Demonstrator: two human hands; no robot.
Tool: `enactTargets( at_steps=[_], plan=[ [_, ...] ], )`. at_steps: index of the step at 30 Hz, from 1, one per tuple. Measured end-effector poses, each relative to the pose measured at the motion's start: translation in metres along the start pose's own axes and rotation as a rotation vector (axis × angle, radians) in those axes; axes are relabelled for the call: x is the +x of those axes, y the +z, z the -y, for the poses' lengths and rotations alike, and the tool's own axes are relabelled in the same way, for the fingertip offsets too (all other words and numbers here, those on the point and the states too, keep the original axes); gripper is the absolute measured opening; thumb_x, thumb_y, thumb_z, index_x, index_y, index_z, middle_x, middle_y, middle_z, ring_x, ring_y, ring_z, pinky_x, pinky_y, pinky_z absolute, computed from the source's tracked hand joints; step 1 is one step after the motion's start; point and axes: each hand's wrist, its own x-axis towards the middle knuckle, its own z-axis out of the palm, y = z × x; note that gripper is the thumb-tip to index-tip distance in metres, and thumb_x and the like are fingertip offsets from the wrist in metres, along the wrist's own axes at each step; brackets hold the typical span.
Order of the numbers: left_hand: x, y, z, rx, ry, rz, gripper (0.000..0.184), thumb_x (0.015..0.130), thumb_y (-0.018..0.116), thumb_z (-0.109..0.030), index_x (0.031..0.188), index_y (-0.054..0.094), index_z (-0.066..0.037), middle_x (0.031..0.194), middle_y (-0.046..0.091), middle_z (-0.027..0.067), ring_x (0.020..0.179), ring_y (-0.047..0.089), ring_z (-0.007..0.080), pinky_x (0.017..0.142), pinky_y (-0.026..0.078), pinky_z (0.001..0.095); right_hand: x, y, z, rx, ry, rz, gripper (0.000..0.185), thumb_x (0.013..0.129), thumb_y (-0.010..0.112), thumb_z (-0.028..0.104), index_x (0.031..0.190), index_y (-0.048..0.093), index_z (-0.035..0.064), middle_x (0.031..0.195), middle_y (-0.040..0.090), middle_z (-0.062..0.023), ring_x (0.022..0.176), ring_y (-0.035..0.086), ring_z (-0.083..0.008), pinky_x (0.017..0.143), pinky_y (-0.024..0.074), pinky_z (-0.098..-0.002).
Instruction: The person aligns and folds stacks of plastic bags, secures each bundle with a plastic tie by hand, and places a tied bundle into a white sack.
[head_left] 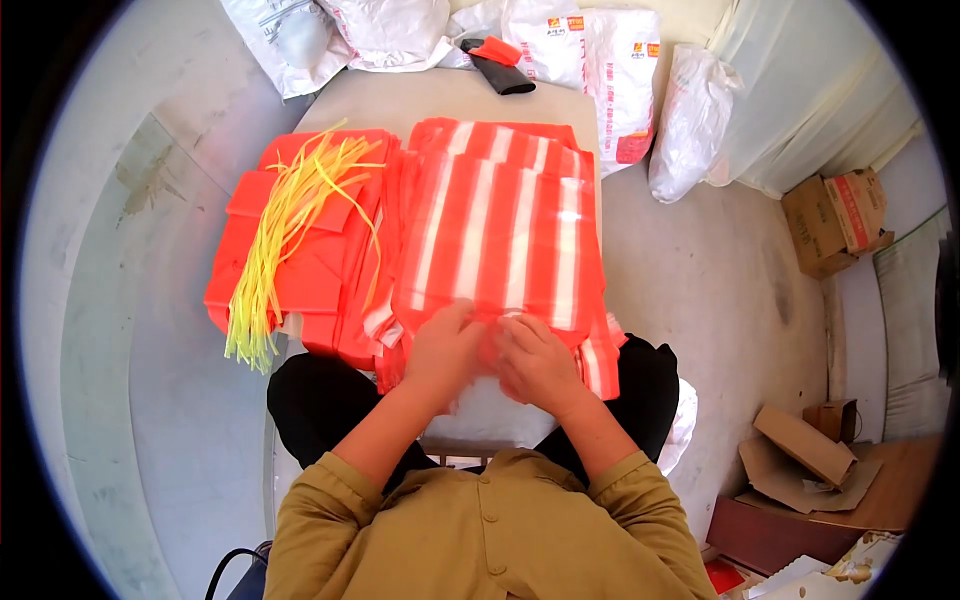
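A stack of red-and-white striped plastic bags lies in front of me on a small table. At its near edge, my left hand is closed on the red plastic, its fingertips smeared by motion. Close beside it, my right hand has its fingers curled onto the same edge. Red plastic shows bunched between the two hands. Left of the striped stack is a pile of folded red plastic bags, with a bundle of yellow strips draped over it.
White printed sacks stand behind the table. A black roll with a red piece lies at its far edge. A cardboard box and flattened cardboard are at the right. My knees flank the table's near side.
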Motion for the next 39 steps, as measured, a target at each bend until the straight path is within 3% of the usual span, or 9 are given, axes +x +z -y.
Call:
enactTargets(
  at_steps=[3,12,18,21,24,30,33,36,39],
  plan=[
    [-0.007,-0.030,-0.013,0.255,0.417,-0.041,0.043,0.079,0.075,-0.016,0.120,0.068,-0.007,0.122,0.065,0.0103,0.115,0.061,0.0315,0.096,0.048,0.0473,0.008,-0.006,-0.002,-0.117,-0.089,0.024,0.039,0.075,0.072,0.005,0.111,0.067,-0.0062,0.116,0.064,-0.0160,0.115,0.060,-0.0333,0.098,0.0520,-0.0417],
    [0.000,-0.037,-0.003,0.342,0.426,0.006,0.039,0.079,0.069,-0.009,0.118,0.070,-0.008,0.115,0.067,0.0074,0.109,0.062,0.0281,0.095,0.046,0.0444,0.010,-0.001,-0.007,-0.083,0.021,0.077,0.044,0.073,0.078,0.011,0.115,0.068,0.0004,0.115,0.068,-0.0118,0.115,0.062,-0.0325,0.101,0.0517,-0.0434],
    [0.006,-0.047,0.001,0.334,0.441,0.021,0.031,0.079,0.066,-0.005,0.110,0.071,-0.007,0.112,0.069,0.0088,0.108,0.063,0.0296,0.096,0.048,0.0437,0.008,0.002,-0.014,-0.121,-0.036,0.034,0.061,0.061,0.081,0.009,0.119,0.063,0.0008,0.110,0.068,-0.0133,0.112,0.063,-0.0325,0.097,0.0516,-0.0433],
    [0.006,-0.056,0.011,0.308,0.402,0.025,0.024,0.079,0.068,-0.010,0.103,0.069,-0.008,0.111,0.070,0.0099,0.106,0.064,0.0313,0.095,0.049,0.0457,0.007,0.000,-0.018,-0.148,-0.032,0.024,0.057,0.061,0.082,0.010,0.115,0.063,0.0045,0.110,0.068,-0.0129,0.110,0.063,-0.0336,0.094,0.0531,-0.0433],
    [0.008,-0.071,0.015,0.315,0.408,-0.010,0.029,0.078,0.069,-0.003,0.107,0.072,-0.006,0.103,0.071,0.0121,0.101,0.067,0.0335,0.091,0.053,0.0461,0.015,-0.032,0.001,0.037,0.208,0.245,0.045,0.069,0.081,0.011,0.111,0.064,0.0078,0.107,0.069,-0.0130,0.103,0.065,-0.0354,0.087,0.0550,-0.0444],
    [-0.002,-0.108,0.003,-0.038,-0.054,0.240,0.025,0.085,0.076,-0.009,0.108,0.069,-0.003,0.093,0.069,0.0165,0.089,0.067,0.0333,0.080,0.053,0.0408,0.027,-0.057,-0.018,0.186,0.396,0.560,0.020,0.088,0.069,0.020,0.103,0.067,0.0056,0.093,0.070,-0.0171,0.089,0.068,-0.0370,0.080,0.0546,-0.0464],
    [-0.005,-0.104,0.026,-0.072,0.087,0.225,0.022,0.085,0.076,-0.017,0.100,0.069,-0.003,0.084,0.068,0.0183,0.081,0.066,0.0373,0.074,0.052,0.0429,0.038,-0.067,-0.024,0.410,0.581,0.607,0.021,0.097,0.064,0.017,0.105,0.068,-0.0019,0.088,0.071,-0.0164,0.083,0.070,-0.0246,0.076,0.0533,-0.0380],
    [-0.003,-0.102,0.034,-0.096,-0.046,0.275,0.022,0.087,0.075,-0.018,0.100,0.067,-0.002,0.083,0.067,0.0185,0.079,0.066,0.0358,0.071,0.051,0.0418,0.044,-0.065,-0.045,0.434,0.543,0.658,0.026,0.096,0.063,0.026,0.102,0.070,0.0014,0.096,0.072,-0.0195,0.085,0.069,-0.0326,0.078,0.0531,-0.0424],
    [-0.003,-0.102,0.033,-0.204,-0.227,0.233,0.023,0.091,0.073,-0.021,0.098,0.066,0.000,0.082,0.065,0.0186,0.076,0.065,0.0333,0.069,0.050,0.0402,0.053,-0.062,-0.053,0.414,0.608,0.646,0.028,0.097,0.065,0.027,0.101,0.070,-0.0003,0.089,0.071,-0.0169,0.078,0.067,-0.0264,0.075,0.0526,-0.0392]
  ],
)
